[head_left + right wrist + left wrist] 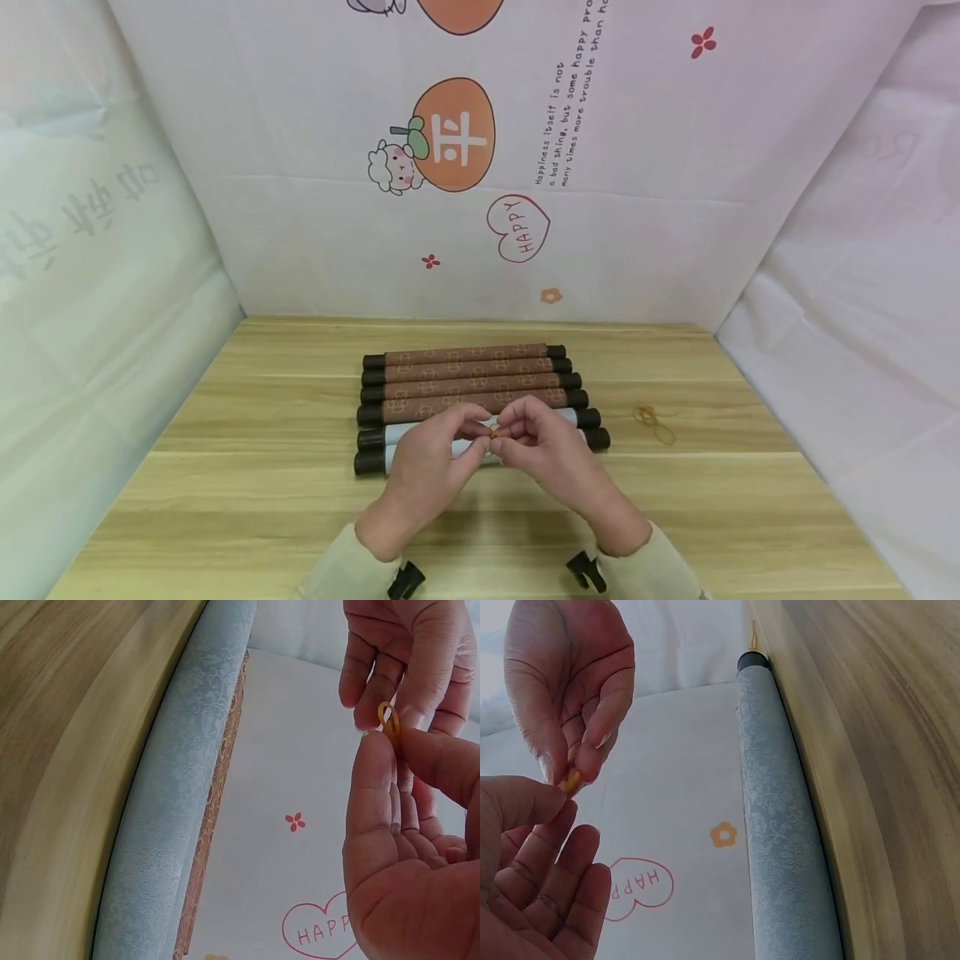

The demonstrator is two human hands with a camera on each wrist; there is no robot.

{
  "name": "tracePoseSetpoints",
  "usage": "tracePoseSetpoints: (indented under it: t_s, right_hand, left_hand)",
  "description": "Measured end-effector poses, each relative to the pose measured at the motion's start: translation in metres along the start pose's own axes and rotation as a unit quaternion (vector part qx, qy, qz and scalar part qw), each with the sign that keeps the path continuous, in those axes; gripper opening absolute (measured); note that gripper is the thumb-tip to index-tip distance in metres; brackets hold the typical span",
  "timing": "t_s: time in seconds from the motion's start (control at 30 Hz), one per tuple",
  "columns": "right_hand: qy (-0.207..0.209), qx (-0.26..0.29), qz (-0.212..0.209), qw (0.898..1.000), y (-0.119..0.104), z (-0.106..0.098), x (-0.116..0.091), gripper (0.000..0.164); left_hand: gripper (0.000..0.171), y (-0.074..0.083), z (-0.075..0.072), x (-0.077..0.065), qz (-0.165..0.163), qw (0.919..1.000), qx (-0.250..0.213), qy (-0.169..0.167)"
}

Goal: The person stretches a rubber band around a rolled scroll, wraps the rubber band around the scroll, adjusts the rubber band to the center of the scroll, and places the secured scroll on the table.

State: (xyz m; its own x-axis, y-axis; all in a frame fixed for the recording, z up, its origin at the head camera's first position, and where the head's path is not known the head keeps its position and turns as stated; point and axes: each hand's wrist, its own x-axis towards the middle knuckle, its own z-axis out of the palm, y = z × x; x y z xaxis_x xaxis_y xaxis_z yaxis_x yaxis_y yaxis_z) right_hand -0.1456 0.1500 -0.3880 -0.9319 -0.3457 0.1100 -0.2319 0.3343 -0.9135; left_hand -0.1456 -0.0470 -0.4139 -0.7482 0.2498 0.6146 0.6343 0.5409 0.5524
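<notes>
Rubber band (571, 780) is at the fingertips of both hands, held up off the table (240, 467), in line with the blue rolls (787, 795) in head view. Left hand (431, 454): thumb and forefinger clamped on the band, other fingers loosely bent. Right hand (551, 450): same, thumb and forefinger pinching it, small loop poking out between them in right wrist view. Hands near each other, fingertips about meeting.

Six rolls lie side by side crosswise on the table, black ends at both sides. Two blue rolls nearest the person, four brown rolls (450, 375) with gold pattern behind. Loose bands (647, 415) on the table, right of the rolls; count unclear, strands overlap. Cream sleeves (347, 567) on both arms, black part at each wrist. White printed cloth (315, 242) behind the table.
</notes>
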Motion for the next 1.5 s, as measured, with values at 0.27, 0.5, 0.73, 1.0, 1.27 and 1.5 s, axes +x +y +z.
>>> tracePoseSetpoints:
  t_s: [0.27, 0.5, 0.73, 1.0, 1.27, 1.5]
  right_hand:
    - [0.022, -0.029, -0.015, 0.999, 0.003, 0.003, 0.002, 0.020]
    - [0.021, -0.029, -0.020, 0.999, 0.006, 0.004, 0.002, 0.019]
    - [0.038, -0.038, -0.022, 0.998, 0.006, 0.005, 0.003, 0.018]
    - [0.041, -0.034, -0.012, 0.998, 0.004, 0.007, 0.002, 0.015]
    - [0.019, -0.016, -0.003, 1.000, 0.000, 0.007, 0.001, 0.014]
    - [0.031, -0.053, -0.012, 0.998, 0.000, 0.008, 0.001, 0.015]
  left_hand:
    - [0.013, -0.001, 0.000, -0.002, 0.006, 0.9999, 0.013, 0.007]
    - [0.027, -0.002, 0.002, -0.002, -0.012, 0.9998, 0.003, -0.012]
    - [0.034, -0.001, 0.002, -0.003, -0.058, 0.9978, -0.026, -0.020]
    - [0.043, 0.000, -0.003, -0.004, -0.178, 0.9721, -0.134, -0.074]
    - [0.044, -0.001, -0.010, -0.002, -0.220, 0.9511, -0.191, -0.101]
    - [0.038, 0.001, -0.011, -0.003, -0.201, 0.9693, -0.112, -0.087]
